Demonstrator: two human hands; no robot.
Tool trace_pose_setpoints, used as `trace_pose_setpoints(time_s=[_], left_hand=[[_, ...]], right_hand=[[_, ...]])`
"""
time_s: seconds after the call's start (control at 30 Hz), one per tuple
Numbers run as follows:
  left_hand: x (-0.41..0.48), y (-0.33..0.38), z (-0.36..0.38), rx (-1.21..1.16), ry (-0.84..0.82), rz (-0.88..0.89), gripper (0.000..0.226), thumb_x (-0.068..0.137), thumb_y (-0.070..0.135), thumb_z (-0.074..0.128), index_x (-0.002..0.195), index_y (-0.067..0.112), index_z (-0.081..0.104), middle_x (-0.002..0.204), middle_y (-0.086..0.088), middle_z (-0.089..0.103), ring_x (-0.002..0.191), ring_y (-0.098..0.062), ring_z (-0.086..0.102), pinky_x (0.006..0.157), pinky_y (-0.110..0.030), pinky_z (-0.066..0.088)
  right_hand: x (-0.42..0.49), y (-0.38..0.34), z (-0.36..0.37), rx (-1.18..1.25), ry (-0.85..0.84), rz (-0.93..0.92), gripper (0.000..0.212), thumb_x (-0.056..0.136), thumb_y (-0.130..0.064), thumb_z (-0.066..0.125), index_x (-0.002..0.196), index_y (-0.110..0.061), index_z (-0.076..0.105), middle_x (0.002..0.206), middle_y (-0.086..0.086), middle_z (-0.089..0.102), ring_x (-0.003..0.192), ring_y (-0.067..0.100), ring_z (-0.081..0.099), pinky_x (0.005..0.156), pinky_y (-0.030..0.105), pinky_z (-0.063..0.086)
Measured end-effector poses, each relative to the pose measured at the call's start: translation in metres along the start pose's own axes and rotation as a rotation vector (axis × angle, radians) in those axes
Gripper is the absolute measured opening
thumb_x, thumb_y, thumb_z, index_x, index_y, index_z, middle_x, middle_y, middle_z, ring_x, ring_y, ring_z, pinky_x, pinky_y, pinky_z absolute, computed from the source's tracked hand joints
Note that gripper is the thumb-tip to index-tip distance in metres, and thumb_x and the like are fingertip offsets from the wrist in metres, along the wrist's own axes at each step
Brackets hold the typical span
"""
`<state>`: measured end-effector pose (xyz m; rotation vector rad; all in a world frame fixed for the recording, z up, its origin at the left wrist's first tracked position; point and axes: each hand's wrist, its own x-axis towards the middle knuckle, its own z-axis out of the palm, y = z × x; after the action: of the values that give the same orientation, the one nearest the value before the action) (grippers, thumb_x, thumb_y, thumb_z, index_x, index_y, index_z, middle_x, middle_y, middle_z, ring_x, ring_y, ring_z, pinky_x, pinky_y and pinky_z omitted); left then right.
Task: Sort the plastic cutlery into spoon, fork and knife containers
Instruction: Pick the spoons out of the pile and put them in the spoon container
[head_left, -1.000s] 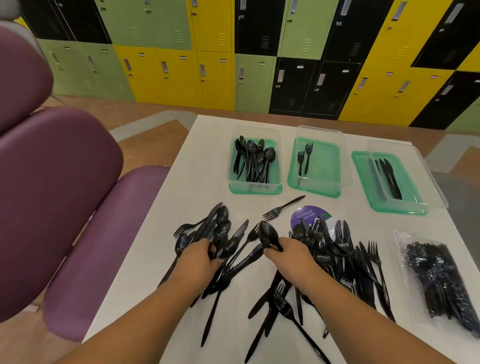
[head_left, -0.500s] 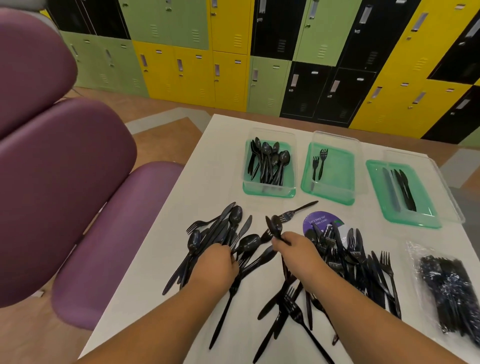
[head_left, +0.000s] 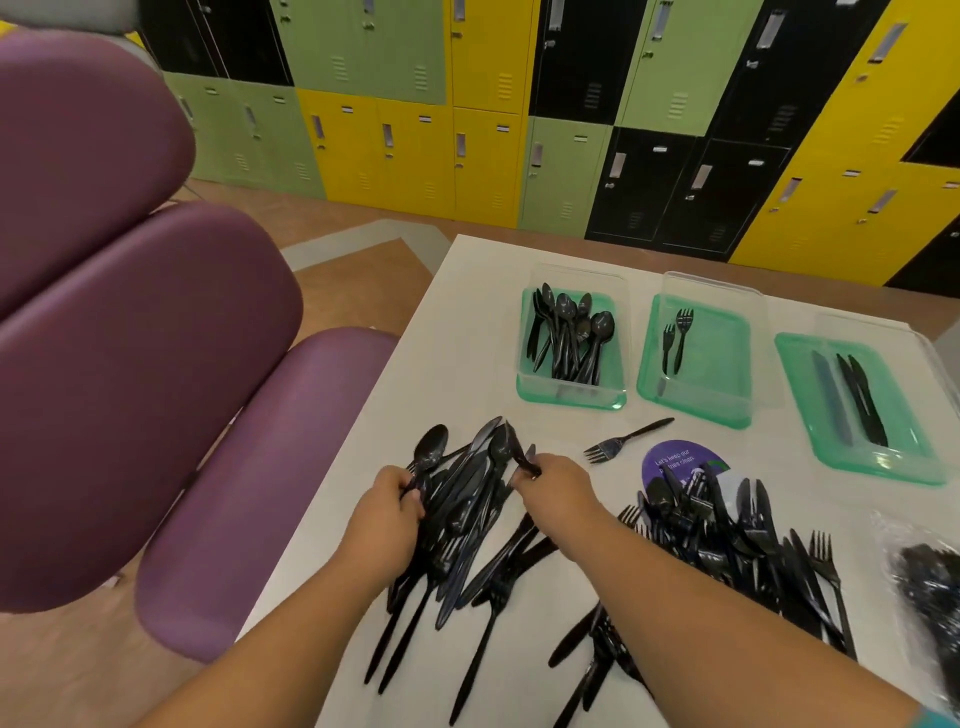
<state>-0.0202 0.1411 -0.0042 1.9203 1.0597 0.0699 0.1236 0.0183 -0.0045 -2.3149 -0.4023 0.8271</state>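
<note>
The purple padded seat (head_left: 130, 364) fills the most space, well to the left of the spoon container (head_left: 571, 400), and a wall of green, yellow and black lockers (head_left: 467, 130) runs behind that container. The white table (head_left: 467, 338) carries the container near its far edge. A heap of black cutlery (head_left: 727, 530) lies nearer the person than the spoon container and off to its right, with a second heap (head_left: 467, 499) almost straight in front of it, between the two hands. The knife container (head_left: 904, 415) stands furthest right of the spoon container and holds a few knives. The fork container (head_left: 717, 364) is just beside the spoon container and holds two forks (the spoon container itself is by far the fullest). A clear bag of cutlery (head_left: 924, 587) sits at the table's right edge, far from the spoon container. The left hand (head_left: 387, 519) is in front of the container, slightly to the left, its fingers curled round the handle of the left-hand spoon (head_left: 431, 449), whose bowl points toward the container. The right hand (head_left: 558, 486) is directly in front of the container, its fingertips pinching the handle of the right-hand spoon (head_left: 501, 447), though blur hides the exact grip. A round purple sticker (head_left: 675, 462) lies on the table in front of the fork container, partly under the larger heap. A lone fork (head_left: 623, 441) lies apart from both heaps, just in front of the spoon container's right corner.
</note>
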Motion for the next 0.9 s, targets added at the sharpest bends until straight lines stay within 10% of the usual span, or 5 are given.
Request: trace_pose_setpoints(time_s=[0.43,0.6,0.9], left_hand=[[0.011,-0.023,-0.006,0.142,0.075,-0.179,0.028,0.074,0.041,0.076,0.080,0.017,0.062,0.074,0.003,0.065,0.066,-0.009,0.061,0.054,-0.022,0.047],[0.011,-0.020,-0.003,0.241,0.044,-0.159,0.026,0.080,0.040,0.070,0.078,0.015,0.062,0.071,0.003,0.063,0.065,-0.010,0.058,0.053,-0.021,0.042],[-0.010,-0.023,-0.006,0.287,-0.087,0.036,0.012,0.094,0.034,0.053,0.095,0.023,0.058,0.077,0.005,0.063,0.070,-0.012,0.062,0.065,-0.028,0.054]], right_hand=[[0.016,-0.025,0.028,-0.307,0.007,0.024,0.033,0.090,-0.035,0.058,0.072,-0.008,0.057,0.065,-0.001,0.047,0.080,0.024,0.061,0.064,0.027,0.044],[0.017,-0.018,0.023,-0.173,0.049,0.073,0.038,0.089,-0.029,0.055,0.057,-0.015,0.043,0.062,0.000,0.048,0.057,0.014,0.047,0.044,0.023,0.031],[-0.003,0.006,-0.006,0.078,0.120,0.023,0.033,0.088,-0.022,0.056,0.058,-0.012,0.048,0.058,0.005,0.050,0.063,0.021,0.049,0.055,0.029,0.033]])
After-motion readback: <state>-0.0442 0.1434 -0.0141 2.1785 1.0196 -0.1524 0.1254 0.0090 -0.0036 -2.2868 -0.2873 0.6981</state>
